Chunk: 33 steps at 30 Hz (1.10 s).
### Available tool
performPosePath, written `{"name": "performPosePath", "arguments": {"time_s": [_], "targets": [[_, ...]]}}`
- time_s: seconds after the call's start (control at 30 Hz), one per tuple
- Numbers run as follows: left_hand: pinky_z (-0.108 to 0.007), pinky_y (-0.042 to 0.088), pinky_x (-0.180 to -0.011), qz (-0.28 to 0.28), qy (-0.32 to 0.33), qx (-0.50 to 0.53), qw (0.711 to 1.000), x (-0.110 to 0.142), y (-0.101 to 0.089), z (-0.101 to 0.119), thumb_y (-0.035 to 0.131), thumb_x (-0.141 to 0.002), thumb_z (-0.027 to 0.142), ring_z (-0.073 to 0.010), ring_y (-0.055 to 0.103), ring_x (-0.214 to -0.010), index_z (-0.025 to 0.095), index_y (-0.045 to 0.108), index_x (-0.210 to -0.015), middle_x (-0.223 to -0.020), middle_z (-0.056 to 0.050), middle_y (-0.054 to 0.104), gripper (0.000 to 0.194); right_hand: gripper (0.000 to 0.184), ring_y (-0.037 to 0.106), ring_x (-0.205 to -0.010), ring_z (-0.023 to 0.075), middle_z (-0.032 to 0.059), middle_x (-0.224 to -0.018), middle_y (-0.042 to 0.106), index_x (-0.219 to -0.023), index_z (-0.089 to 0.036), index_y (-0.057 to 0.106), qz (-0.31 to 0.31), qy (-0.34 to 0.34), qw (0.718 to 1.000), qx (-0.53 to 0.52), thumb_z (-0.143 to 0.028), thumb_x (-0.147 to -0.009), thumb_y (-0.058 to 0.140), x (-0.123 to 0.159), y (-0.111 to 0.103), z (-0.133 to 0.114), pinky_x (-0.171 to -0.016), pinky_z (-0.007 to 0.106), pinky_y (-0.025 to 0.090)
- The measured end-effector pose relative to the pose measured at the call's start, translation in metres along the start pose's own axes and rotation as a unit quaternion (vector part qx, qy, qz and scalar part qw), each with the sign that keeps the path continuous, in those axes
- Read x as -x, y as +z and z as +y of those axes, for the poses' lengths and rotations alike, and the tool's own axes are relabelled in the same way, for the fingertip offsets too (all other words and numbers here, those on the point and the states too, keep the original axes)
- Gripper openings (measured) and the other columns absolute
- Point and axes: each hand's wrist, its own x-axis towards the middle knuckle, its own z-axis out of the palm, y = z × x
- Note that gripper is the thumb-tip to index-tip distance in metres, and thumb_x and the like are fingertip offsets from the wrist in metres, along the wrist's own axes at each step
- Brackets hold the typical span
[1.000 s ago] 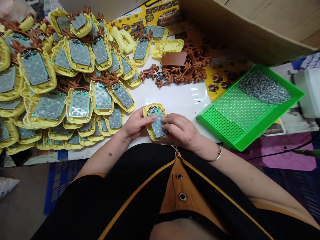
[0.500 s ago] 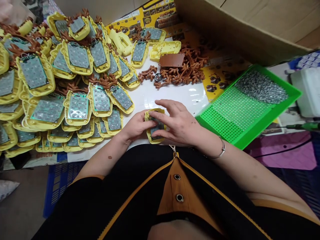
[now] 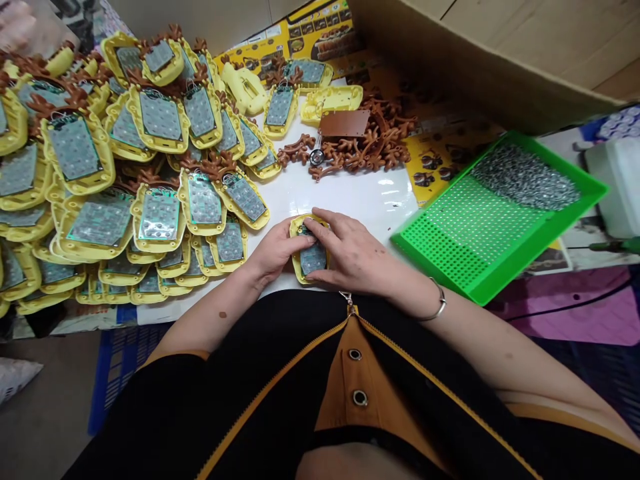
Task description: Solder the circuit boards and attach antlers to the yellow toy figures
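Observation:
Close to my body, at the table's near edge, both hands hold a yellow plastic toy shell [image 3: 302,270] with a grey-green circuit board [image 3: 314,257] lying in it. My left hand [image 3: 273,252] grips its left side, thumb over the rim. Around its right side and far end my right hand [image 3: 350,253] is closed, fingertips resting on the board. The fingers hide much of the shell's right edge. Beyond the hands lies a heap of brown antler-shaped pieces [image 3: 360,150], with a flat brown plate [image 3: 345,123] and a small round black part [image 3: 317,157] on it.
Many similar yellow shells with boards [image 3: 160,113] are piled at the left. To the right, a green perforated basket [image 3: 450,267] holds a mass of small metal screws [image 3: 525,175]. A cardboard box wall [image 3: 450,73] stands behind, and a screwdriver [image 3: 620,247] lies at the far right.
My right hand has lowered onto the shell, its raised fingers now folded down against the board and far edge. My left hand keeps its hold.

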Motion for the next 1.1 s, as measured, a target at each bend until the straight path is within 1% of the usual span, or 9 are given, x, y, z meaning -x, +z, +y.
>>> {"name": "performPosePath", "arguments": {"time_s": [0.2,0.33,0.47,0.57,0.63,0.73,0.8,0.93,1.1], "targets": [[-0.035,0.054,-0.086,-0.009,-0.012,0.057,0.998,0.003,0.002,-0.005,0.085,-0.063,0.024,-0.0231,0.069,-0.092,0.016,0.071,-0.099,-0.093,-0.004,0.073,0.039,0.092,0.049,-0.138,0.0416,0.0289,-0.154,0.043,-0.158,-0.014,0.031,0.032,-0.010,0.999,-0.005,-0.047,-0.085,0.077,0.000,0.005,-0.001,-0.107,0.065,0.050],[-0.033,0.054,-0.091,-0.017,-0.030,0.104,0.994,0.007,0.003,-0.009,0.090,-0.059,0.014,-0.0202,0.069,-0.094,0.021,0.068,-0.105,-0.097,-0.001,0.072,0.052,0.092,0.051,-0.136,0.0414,0.0290,-0.151,0.046,-0.156,-0.011,0.034,0.047,-0.012,0.999,0.002,-0.046,-0.083,0.078,0.002,0.006,-0.005,-0.107,0.062,0.051],[-0.034,0.053,-0.094,-0.012,-0.028,0.094,0.995,0.006,0.002,-0.013,0.092,-0.056,0.012,-0.0205,0.068,-0.099,0.022,0.066,-0.111,-0.103,-0.002,0.072,0.062,0.088,0.049,-0.138,0.0419,0.0281,-0.153,0.044,-0.156,-0.013,0.035,0.047,0.007,0.999,-0.015,-0.044,-0.085,0.076,0.003,0.009,-0.005,-0.108,0.065,0.049],[-0.036,0.053,-0.092,-0.005,-0.036,0.065,0.997,0.004,0.003,-0.014,0.091,-0.057,0.015,-0.0215,0.068,-0.095,0.019,0.066,-0.107,-0.097,-0.002,0.071,0.057,0.091,0.048,-0.138,0.0430,0.0274,-0.154,0.042,-0.156,-0.015,0.038,0.021,0.037,0.998,-0.051,-0.052,-0.083,0.077,0.004,0.010,0.004,-0.109,0.066,0.049],[-0.035,0.054,-0.086,-0.006,-0.046,0.043,0.998,0.002,0.005,-0.013,0.090,-0.058,0.017,-0.0209,0.068,-0.089,0.017,0.067,-0.103,-0.091,-0.002,0.070,0.051,0.086,0.049,-0.139,0.0407,0.0245,-0.152,0.044,-0.154,-0.017,0.042,0.005,0.040,0.994,-0.102,-0.056,-0.085,0.074,0.004,0.009,0.013,-0.111,0.063,0.049],[-0.033,0.054,-0.080,-0.015,-0.051,0.033,0.998,-0.001,0.006,-0.011,0.089,-0.058,0.018,-0.0205,0.068,-0.085,0.016,0.067,-0.102,-0.090,-0.003,0.070,0.049,0.063,0.051,-0.137,0.0352,0.0194,-0.147,0.049,-0.150,-0.022,0.049,0.011,0.039,0.988,-0.148,-0.047,-0.095,0.064,0.004,0.008,0.022,-0.114,0.059,0.048],[-0.032,0.053,-0.077,-0.018,-0.050,0.038,0.998,-0.003,0.006,-0.011,0.088,-0.057,0.016,-0.0194,0.067,-0.082,0.016,0.068,-0.101,-0.090,-0.003,0.071,0.049,0.055,0.053,-0.135,0.0340,0.0189,-0.146,0.051,-0.148,-0.022,0.052,0.024,0.049,0.989,-0.141,-0.040,-0.097,0.061,0.004,0.008,0.023,-0.115,0.058,0.047],[-0.030,0.052,-0.073,-0.020,-0.056,0.051,0.997,-0.005,0.005,-0.009,0.088,-0.056,0.013,-0.0163,0.065,-0.075,0.015,0.067,-0.097,-0.084,-0.001,0.069,0.046,0.055,0.053,-0.134,0.0340,0.0186,-0.145,0.051,-0.147,-0.022,0.053,0.031,0.064,0.989,-0.132,-0.037,-0.095,0.063,0.003,0.011,0.020,-0.113,0.058,0.049],[-0.031,0.052,-0.074,-0.034,-0.060,0.052,0.996,-0.006,0.003,-0.008,0.087,-0.057,0.012,-0.0163,0.065,-0.075,0.015,0.067,-0.099,-0.084,-0.001,0.068,0.047,0.056,0.052,-0.134,0.0345,0.0171,-0.144,0.051,-0.147,-0.024,0.053,0.038,0.074,0.988,-0.133,-0.039,-0.094,0.063,0.004,0.014,0.019,-0.113,0.058,0.048]]}}
